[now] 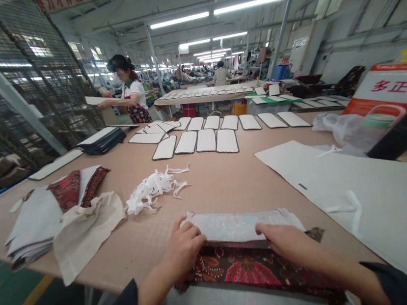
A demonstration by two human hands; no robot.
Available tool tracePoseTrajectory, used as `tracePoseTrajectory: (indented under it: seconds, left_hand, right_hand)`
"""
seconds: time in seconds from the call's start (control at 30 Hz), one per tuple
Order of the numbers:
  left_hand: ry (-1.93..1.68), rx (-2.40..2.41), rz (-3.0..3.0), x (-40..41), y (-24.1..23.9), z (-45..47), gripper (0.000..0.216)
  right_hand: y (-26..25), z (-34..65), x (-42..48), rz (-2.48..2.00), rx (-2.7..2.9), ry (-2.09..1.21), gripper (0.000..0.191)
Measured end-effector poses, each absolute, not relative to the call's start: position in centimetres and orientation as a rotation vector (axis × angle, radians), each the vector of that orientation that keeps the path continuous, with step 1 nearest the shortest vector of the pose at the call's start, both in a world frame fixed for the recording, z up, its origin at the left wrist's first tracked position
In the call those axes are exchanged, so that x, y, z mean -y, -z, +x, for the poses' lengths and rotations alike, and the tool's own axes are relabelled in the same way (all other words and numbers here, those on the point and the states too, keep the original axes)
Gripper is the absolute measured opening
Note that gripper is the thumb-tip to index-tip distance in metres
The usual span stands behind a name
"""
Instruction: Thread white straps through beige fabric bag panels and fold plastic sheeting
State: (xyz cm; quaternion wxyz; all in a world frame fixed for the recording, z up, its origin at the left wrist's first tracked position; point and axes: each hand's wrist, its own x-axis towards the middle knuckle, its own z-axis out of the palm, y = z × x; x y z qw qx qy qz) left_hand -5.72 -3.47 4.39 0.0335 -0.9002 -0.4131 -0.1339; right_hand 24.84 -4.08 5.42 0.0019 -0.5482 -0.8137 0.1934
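Observation:
My left hand (184,248) and my right hand (286,241) rest near the table's front edge on a folded piece of fabric. The fabric shows a pale grey-white underside (240,224) folded over a dark red patterned face (247,268). Fingers of both hands are curled, pressing down on the fold's near edge at its left and right ends. A tangle of white strips (154,188) lies just beyond my left hand.
A stack of red patterned and white fabric pieces (55,210) lies at left. Rows of white rounded panels (205,140) cover the table's middle. A large white sheet (371,186) lies at right beside a plastic bag (341,128). A person (131,94) works at back left.

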Motion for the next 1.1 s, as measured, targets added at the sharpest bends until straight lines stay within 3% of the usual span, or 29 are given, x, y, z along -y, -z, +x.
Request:
tracePoseTrajectory:
  seconds: [0.17,0.4,0.73,1.1]
  left_hand:
    - [0.090,1.157,-3.116,6.5,-5.5,-6.2,0.017]
    - [0.075,1.271,-3.112,1.7,-4.8,-1.3,0.017]
    - [0.179,1.343,-2.907,-3.0,-0.4,4.1,0.023]
    - [0.259,1.344,-2.830,-2.9,0.3,4.1,0.019]
  right_hand:
    - [-6.3,27.6,5.0,-1.605,2.563,-1.100,0.022]
    - [-0.9,22.9,-1.3,-1.712,2.499,-0.332,0.020]
    - [0.3,22.6,-2.1,-1.677,2.505,-0.261,0.017]
    - [0.4,21.6,-2.0,-1.591,2.491,-0.240,0.017]
